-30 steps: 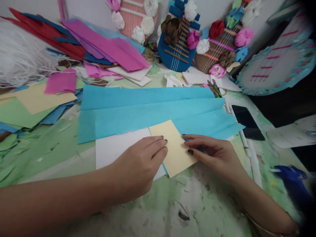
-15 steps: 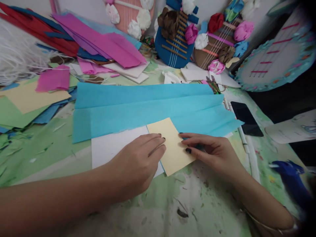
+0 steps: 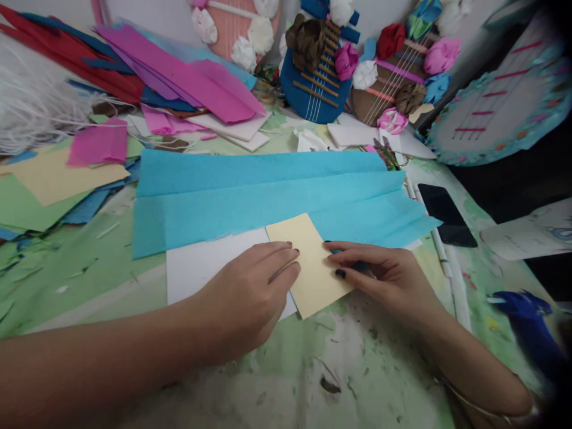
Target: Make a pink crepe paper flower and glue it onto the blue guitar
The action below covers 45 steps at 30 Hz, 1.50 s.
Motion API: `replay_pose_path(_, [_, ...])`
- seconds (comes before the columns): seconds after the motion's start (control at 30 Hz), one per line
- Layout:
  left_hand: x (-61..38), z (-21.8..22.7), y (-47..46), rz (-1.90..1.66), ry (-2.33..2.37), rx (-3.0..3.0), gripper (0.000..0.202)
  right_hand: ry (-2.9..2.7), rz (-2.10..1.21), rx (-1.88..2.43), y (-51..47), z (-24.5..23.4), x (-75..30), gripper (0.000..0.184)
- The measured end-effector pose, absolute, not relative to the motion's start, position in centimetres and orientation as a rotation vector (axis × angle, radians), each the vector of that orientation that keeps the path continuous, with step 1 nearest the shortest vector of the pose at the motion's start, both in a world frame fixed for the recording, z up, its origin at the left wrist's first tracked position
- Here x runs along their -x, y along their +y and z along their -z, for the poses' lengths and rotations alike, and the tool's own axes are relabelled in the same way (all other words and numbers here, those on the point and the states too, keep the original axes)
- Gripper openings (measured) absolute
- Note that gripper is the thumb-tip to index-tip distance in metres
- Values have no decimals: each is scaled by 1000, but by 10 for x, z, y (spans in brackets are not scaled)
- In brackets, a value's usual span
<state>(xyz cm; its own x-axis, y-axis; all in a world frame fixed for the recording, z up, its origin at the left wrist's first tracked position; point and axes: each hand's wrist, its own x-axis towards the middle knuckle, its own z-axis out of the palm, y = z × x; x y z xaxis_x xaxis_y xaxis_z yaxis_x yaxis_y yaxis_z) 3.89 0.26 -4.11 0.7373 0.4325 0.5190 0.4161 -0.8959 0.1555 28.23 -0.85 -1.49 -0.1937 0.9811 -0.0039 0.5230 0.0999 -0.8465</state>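
A pale yellow piece of paper (image 3: 313, 256) lies aslant between my hands, over a white sheet (image 3: 201, 268) and the near edge of a long strip of turquoise crepe paper (image 3: 250, 190). A thin blue edge shows along its left side. My left hand (image 3: 250, 298) is closed at that left edge, its fingertips on the yellow paper and its thumb hidden. At the right edge, my right hand (image 3: 384, 274) pinches the yellow paper between thumb and fingers. Something dark blue shows under those right fingers.
Coloured paper pieces (image 3: 53, 179) and white yarn (image 3: 40, 101) are heaped at left, with folded magenta crepe paper (image 3: 187, 71) behind. Decorated instrument-shaped crafts (image 3: 315, 89) lean along the back. Scissors (image 3: 388, 155), a phone (image 3: 447, 214) and a white marker (image 3: 441, 253) lie at right.
Both hands stay nearly still on the yellow paper. Only a very slight shift of the view shows.
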Motion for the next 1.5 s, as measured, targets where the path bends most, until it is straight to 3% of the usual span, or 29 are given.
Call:
replay_pose_path(1.13, [-42, 40, 3, -856, 711, -3008, 28, -1895, -911, 1456, -9, 12, -281, 20])
replay_pose_path(1.5, [-41, 39, 2, -729, 735, -2930, 37, -2203, -558, 1329, -8, 14, -282, 28])
